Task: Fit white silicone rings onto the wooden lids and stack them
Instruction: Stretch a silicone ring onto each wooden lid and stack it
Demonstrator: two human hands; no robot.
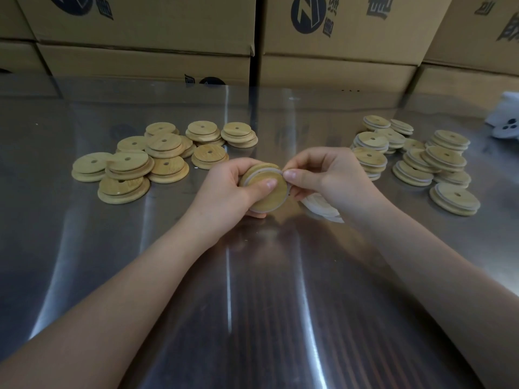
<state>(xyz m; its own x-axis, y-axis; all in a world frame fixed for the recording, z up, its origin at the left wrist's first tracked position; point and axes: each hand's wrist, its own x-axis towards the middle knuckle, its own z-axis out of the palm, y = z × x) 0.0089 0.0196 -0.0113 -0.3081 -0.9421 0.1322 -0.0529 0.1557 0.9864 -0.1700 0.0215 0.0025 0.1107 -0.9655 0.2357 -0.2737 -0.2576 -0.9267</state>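
The lid (266, 192) is held above the middle of the table (252, 276), tilted toward the camera. The ring (268, 171) lies round most of its rim. The left hand (233, 189) grips the lid, thumb across its face and fingers behind. The right hand (328, 181) pinches the ring at the lid's upper right edge.

Risks:
- The ring is probably seated only in part. If the pinch lets go early, the stretched section may spring off the rim.
- If the thumb's pressure slackens, the lid may turn or slip in the grip and drop onto the table.
- The ring may twist or roll instead of lying flat. Whether it is flat at the back cannot be seen.
- Spare rings (323, 209) lie just under the right hand and could be dragged along with it.

Room:
- Bare lids (157, 153) lie left of the hands, ringed lids (421, 158) right, both toward the far edge. The stacks are low but uneven, so a careless placement may topple one.
- The near half of the table is open.
- Boxes (337, 37) wall the far edge. A white object (505, 119) sits at the right edge.
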